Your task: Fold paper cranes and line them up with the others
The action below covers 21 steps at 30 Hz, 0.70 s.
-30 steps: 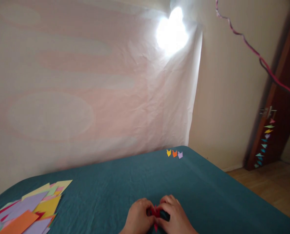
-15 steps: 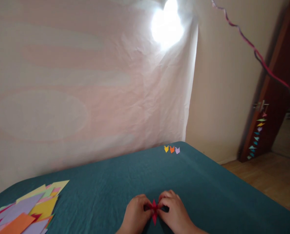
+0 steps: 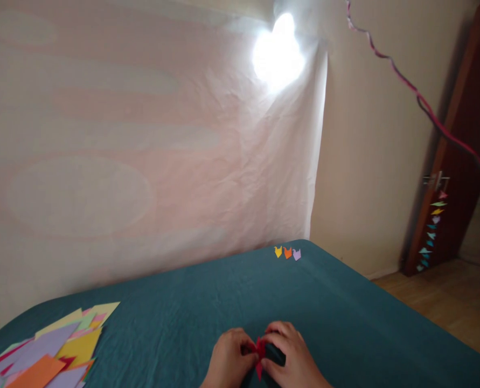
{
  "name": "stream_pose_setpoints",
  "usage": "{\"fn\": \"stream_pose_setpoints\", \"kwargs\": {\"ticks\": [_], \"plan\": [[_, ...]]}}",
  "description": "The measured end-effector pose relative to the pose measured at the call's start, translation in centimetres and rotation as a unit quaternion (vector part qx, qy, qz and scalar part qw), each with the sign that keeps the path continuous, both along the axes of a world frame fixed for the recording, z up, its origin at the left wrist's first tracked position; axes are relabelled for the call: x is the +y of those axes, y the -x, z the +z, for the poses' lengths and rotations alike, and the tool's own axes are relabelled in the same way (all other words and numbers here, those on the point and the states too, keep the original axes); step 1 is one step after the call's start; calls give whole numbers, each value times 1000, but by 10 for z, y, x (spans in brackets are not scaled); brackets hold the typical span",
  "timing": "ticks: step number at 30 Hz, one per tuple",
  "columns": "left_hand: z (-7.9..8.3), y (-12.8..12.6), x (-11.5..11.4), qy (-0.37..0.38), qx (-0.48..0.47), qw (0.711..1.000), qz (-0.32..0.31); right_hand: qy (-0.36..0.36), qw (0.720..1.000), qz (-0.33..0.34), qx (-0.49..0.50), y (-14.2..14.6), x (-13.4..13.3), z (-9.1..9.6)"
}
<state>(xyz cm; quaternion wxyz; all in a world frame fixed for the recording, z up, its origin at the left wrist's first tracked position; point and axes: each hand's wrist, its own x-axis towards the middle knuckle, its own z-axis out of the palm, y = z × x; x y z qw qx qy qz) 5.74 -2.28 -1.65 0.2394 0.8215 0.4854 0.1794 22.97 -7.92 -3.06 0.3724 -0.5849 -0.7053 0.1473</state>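
Red folded paper (image 3: 259, 353) pinched between both hands – low over teal cloth (image 3: 345, 318).
Left hand (image 3: 227, 360) and right hand (image 3: 290, 357) are clamped together on it, fingertips closed to steady the small folds.

Two hands (image 3: 259, 358), one red folded paper (image 3: 259, 353), three small paper birds (image 3: 287, 253), one pile of coloured sheets (image 3: 49, 353).

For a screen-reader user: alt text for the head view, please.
Left hand and right hand pinch a small red folded paper over a teal cloth. Coloured paper sheets lie at left; three tiny paper figures sit far back.
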Motion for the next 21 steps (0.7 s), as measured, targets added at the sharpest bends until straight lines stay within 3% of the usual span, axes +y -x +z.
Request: {"fn": "stream_pose_setpoints", "kwargs": {"ticks": [8, 15, 21], "plan": [[-1, 0, 0, -13, -8, 1000, -5, 19, 998, -31, -53, 13, -7, -7], [1, 0, 0, -8, -2, 1000, -6, 65, 994, 9, -91, 6, 3, -3], [2, 0, -1, -16, 26, 1000, -3, 25, 999, -38, -24, 10, 8, -6]]}}
